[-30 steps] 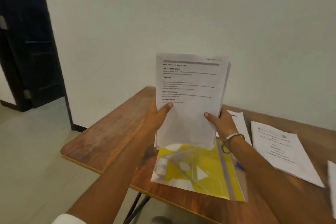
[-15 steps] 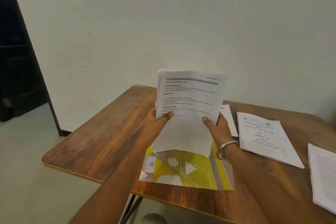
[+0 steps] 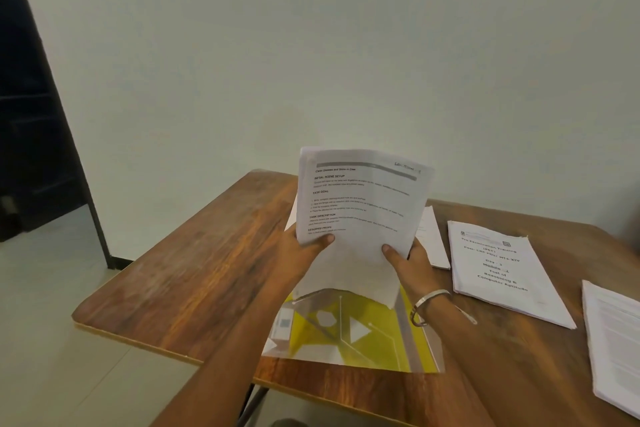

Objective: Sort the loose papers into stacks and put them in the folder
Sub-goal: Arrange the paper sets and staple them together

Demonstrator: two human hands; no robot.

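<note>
Above the near left part of the wooden worktop [image 3: 194, 274], a sheaf of printed papers [image 3: 360, 215] stands nearly upright, held between both hands. Left hand [image 3: 301, 256] has its grip closed on the sheaf's left edge, thumb lying across the front page just under the lines of text. Right hand [image 3: 408, 263] grasps the right edge the same way, thumb on the front and fingers hidden behind the sheets; a metal bangle [image 3: 427, 307] circles that wrist. The top page carries bold headings and a grey bar near its upper edge, and the upper right corner curls a little backward. The sheaf's lower edge meets the open mouth of a clear plastic folder [image 3: 346, 333] with a yellow patterned insert, which lies flat on the worktop near its front edge; whether the sheets are already inside the mouth I cannot tell. Just right of the hands lies a thin pile of sheets [image 3: 433, 239], partly hidden by the sheaf. Farther right rests a stapled-looking stack with a printed title page [image 3: 502, 270], and another stack [image 3: 616, 347] lies at the right border, cut off by the picture edge.
</note>
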